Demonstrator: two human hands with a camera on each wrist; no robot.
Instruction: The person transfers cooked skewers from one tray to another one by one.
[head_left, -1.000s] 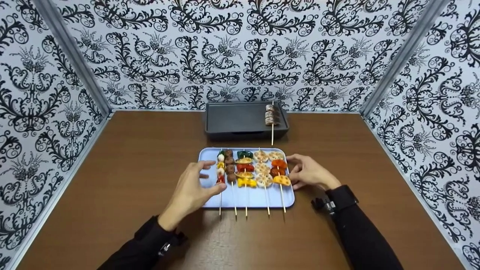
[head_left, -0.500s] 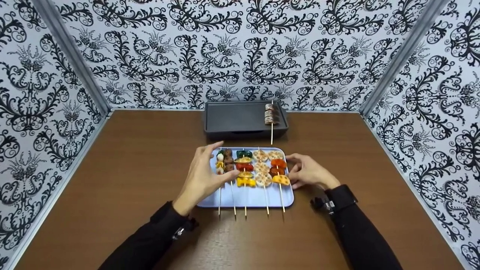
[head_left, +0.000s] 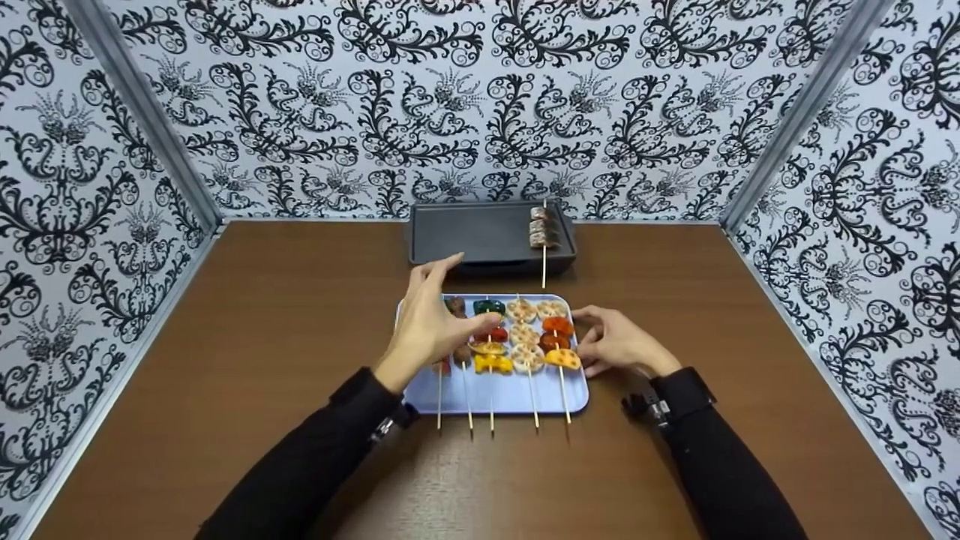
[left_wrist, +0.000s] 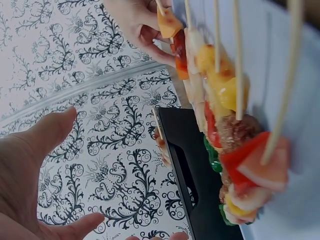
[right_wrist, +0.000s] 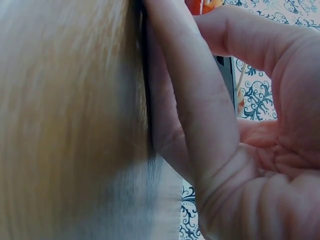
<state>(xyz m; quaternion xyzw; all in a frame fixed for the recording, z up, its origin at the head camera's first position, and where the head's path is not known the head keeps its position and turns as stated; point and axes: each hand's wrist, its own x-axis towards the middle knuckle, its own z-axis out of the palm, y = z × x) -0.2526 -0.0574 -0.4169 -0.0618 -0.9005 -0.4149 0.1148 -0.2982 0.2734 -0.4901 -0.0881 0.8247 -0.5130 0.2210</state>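
A pale blue tray (head_left: 517, 397) lies on the wooden table, with several skewers on it, their sticks pointing toward me. My left hand (head_left: 427, 322) reaches over its left part, fingers and thumb spread apart. Beneath that hand, a meatball skewer (head_left: 463, 358) and a mixed skewer (left_wrist: 262, 160) are partly covered. Beside the thumb lies a skewer of colourful pepper pieces (head_left: 491, 364); a skewer of round pale slices (head_left: 527, 358) is further right. My right hand (head_left: 626, 345) holds the tray's right edge, next to the skewer with red and orange pieces (head_left: 556, 342).
Behind the tray stands a dark grey griddle (head_left: 472, 232). A skewer of grey-brown chunks (head_left: 540, 229) lies on its right end, the stick jutting over the front edge. Patterned walls (head_left: 450, 97) enclose the table (head_left: 262, 300) at the back and sides.
My left hand has moved from the tray's left edge forward and right over the leftmost skewers, fingertips now near the griddle's front. The right hand has stayed at the tray's right edge.
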